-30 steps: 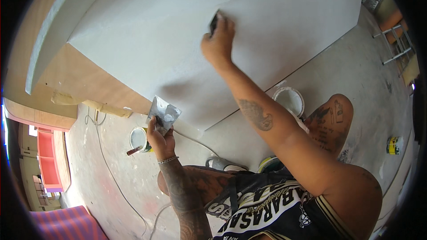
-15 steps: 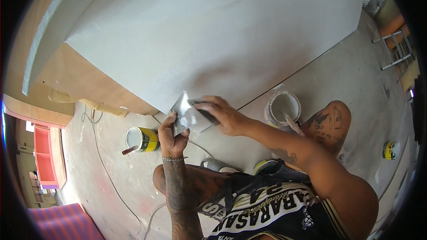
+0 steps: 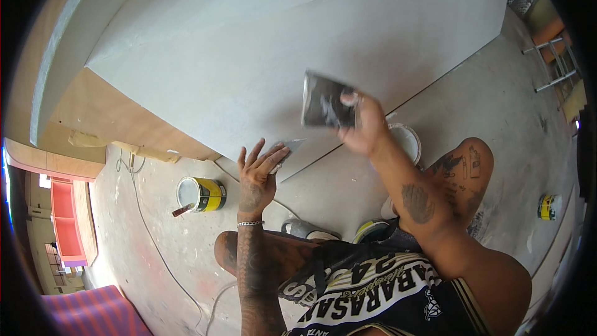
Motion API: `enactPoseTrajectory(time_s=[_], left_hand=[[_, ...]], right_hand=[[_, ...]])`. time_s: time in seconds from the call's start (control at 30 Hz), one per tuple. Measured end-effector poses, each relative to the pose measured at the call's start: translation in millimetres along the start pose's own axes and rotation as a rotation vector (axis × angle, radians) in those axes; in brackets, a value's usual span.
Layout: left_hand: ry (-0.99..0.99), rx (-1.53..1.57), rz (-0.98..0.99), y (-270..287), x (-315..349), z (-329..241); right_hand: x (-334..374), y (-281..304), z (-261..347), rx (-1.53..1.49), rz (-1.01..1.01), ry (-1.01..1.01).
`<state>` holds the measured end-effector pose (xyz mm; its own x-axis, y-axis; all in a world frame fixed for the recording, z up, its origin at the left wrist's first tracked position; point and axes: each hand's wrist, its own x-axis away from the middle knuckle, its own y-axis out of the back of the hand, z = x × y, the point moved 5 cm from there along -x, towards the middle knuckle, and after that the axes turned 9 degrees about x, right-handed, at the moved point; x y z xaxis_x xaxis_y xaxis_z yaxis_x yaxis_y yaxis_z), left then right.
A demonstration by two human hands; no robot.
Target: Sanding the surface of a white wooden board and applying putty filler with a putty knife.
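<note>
My right hand (image 3: 364, 126) grips a wide putty knife (image 3: 323, 101) with a dark, smeared blade, held up in front of the large white panel (image 3: 261, 43). Below and to its left, my left hand (image 3: 258, 174) has its fingers spread and holds a smaller grey putty blade (image 3: 289, 148) between thumb and forefinger, close to the panel's lower edge. The two blades are apart. I am squatting, with my knees (image 3: 466, 162) showing under my arms.
A yellow can of white filler (image 3: 200, 194) with a stick in it stands on the concrete floor at the left. A white bucket (image 3: 407, 142) sits behind my right wrist. A small yellow can (image 3: 547, 206), a ladder (image 3: 550, 65) and a floor cable (image 3: 155, 249) lie around.
My right hand came down from high on the panel to the blade in my left hand, then lifted away to the right with its wide knife. My left hand opened its fingers.
</note>
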<state>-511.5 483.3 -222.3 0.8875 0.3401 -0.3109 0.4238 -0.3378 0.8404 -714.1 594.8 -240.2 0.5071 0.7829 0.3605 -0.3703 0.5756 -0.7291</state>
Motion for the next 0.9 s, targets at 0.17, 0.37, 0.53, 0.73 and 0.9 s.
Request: enactPoseTrajectory(time_s=[0.17,0.37,0.53,0.73,0.9], left_hand=[[0.236,0.229,0.094,-14.0,19.3,20.8],[0.227,0.379,0.0,-4.5,6.9,16.3],[0.236,0.364,-0.055,2.3,11.9,22.0],[0.345,0.37,-0.211,17.7,23.9,27.5],[0.456,0.559,-0.633,45.6,52.1,48.9]], right_hand=[[-49.4,-45.7,73.7,1.033,-0.25,0.7],[-74.8,-107.8,11.9,1.42,-0.51,1.27],[-61.4,-88.9,-2.3,1.475,-0.255,1.243],[-83.2,-52.7,72.6,1.217,-0.477,1.252],[-70.2,-121.5,0.1,1.382,-0.461,1.382]])
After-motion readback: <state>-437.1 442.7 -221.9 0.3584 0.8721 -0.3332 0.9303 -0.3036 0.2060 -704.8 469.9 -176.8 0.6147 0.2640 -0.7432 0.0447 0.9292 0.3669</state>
